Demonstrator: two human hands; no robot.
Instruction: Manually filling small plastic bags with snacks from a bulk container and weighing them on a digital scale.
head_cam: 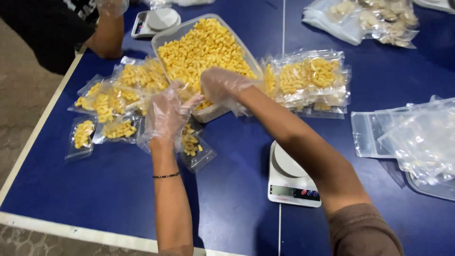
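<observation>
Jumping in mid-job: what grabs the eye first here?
The clear tray heaped with yellow puffed snacks, top centre of the blue table. Both gloved hands meet at its near end: the left hand holds a partly filled clear bag, the right hand reaches into the snacks. A white scale sits nearer, right of centre.

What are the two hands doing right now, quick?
Left hand: gloved, holding a clear bag of yellow snacks.
Right hand: gloved, fingers curled in the tray of snacks; grip cannot be told.

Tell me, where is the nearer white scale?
In the head view, the scale sits on the blue table, low and right of centre, under the right forearm.
</observation>
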